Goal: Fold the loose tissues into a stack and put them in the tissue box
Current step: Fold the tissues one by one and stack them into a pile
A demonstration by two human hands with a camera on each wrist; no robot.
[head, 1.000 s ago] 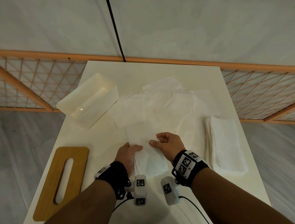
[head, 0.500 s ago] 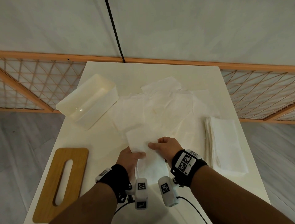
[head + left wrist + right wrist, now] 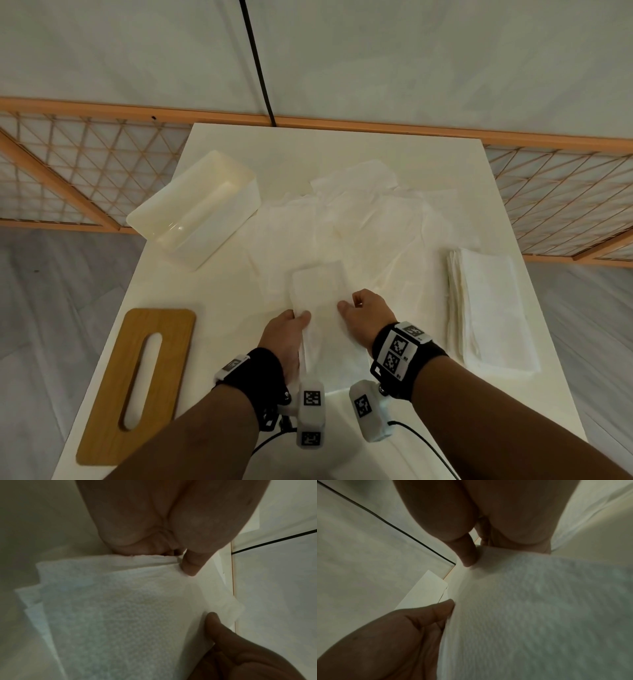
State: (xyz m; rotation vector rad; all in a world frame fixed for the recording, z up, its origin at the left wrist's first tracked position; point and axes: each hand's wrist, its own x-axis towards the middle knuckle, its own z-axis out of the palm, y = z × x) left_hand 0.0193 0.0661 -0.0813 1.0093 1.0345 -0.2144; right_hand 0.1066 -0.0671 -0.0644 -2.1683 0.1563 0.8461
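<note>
A white folded tissue (image 3: 322, 308) is held over the near middle of the table, its far end raised. My left hand (image 3: 286, 330) pinches its left edge between thumb and fingers; the same pinch shows in the left wrist view on the tissue (image 3: 128, 608). My right hand (image 3: 363, 313) pinches its right edge, also seen on the tissue (image 3: 530, 608). Several loose tissues (image 3: 359, 229) lie spread beyond the hands. A stack of folded tissues (image 3: 489, 308) sits at the right. The open white tissue box (image 3: 195, 212) stands at the far left.
The wooden box lid (image 3: 137, 383) with a slot lies at the near left of the white table (image 3: 342, 150). A wooden lattice rail (image 3: 85, 171) runs behind the table. A black cable (image 3: 255, 58) hangs down the wall.
Both hands have drawn back toward me with the tissue. Its far end has lifted off the table and folded over toward me.
</note>
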